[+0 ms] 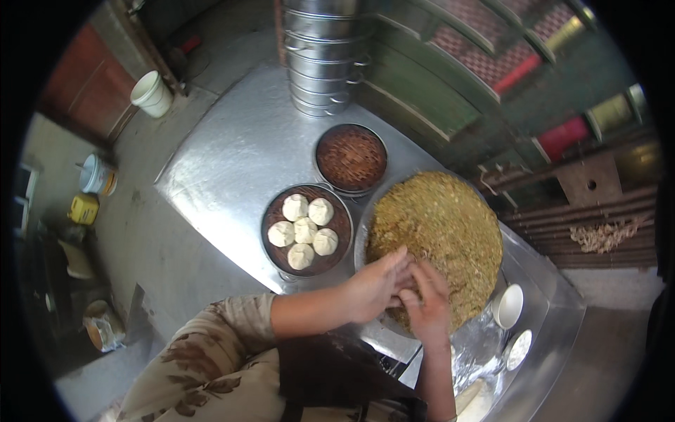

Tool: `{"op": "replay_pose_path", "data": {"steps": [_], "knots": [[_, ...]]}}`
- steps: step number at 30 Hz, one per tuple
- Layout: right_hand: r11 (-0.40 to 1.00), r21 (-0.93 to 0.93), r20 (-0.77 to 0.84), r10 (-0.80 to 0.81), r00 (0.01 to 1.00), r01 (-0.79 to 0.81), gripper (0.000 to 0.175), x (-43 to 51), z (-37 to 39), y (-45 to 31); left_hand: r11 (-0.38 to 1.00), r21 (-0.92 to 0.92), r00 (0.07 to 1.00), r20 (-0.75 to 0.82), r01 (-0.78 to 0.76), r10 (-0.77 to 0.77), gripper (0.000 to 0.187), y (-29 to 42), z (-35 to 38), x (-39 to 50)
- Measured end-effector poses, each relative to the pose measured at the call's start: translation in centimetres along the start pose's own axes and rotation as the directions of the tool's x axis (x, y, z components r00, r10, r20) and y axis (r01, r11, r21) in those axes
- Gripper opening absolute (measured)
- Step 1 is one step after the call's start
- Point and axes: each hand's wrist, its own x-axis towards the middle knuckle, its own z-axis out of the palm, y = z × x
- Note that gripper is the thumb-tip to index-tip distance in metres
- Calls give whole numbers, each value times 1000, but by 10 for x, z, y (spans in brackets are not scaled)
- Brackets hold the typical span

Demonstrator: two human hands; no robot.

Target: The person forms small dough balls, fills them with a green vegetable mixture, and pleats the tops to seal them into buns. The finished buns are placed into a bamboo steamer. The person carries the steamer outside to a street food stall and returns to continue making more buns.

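My left hand [374, 287] and my right hand [428, 300] meet, slightly blurred, above the near side of a broad metal basin. Their fingers hide whatever lies between the palms. Chopped yellow-green filling [443, 227] heaps up above the basin rim [360, 253]. Left of it, a round metal steamer tray [345, 253] bears several pale, pleated buns [305, 230] on a brown woven liner. Behind that tray and left of the basin's far side stands another round steamer tray [352, 158], with only its brown liner showing.
Tall stacked metal steamers [321, 63] rise at the back of the steel table [227, 137]. Right of the basin are a white bowl [509, 306], a bowl of white powder [519, 349] and a wooden rolling pin [469, 395]. Buckets [152, 95] stand on the floor at left.
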Motion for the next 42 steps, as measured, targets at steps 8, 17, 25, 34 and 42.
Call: {"op": "replay_pose_path", "data": {"steps": [8,17,25,34,42], "knots": [[980,-176,-94,-106,990,89,24,87,20,-36,594,349,436,-435,-725,787,43,39,-161,-154],[897,-389,230,-126,965,210,27,215,119,-46,915,-371,815,-572,-159,-90,81,-31,-264,-98],[647,-716,329,-16,944,260,14,228,169,-21,733,-312,676,-688,-604,264,57,-28,-269,-126],[715,-594,437,-100,894,369,21,207,228,-68,349,-375,429,-899,-859,88,51,-101,-320,-258],[600,-769,426,221,877,222,30,242,268,-85,-309,-222,185,-972,-925,143,41,-176,-359,-456]]}}
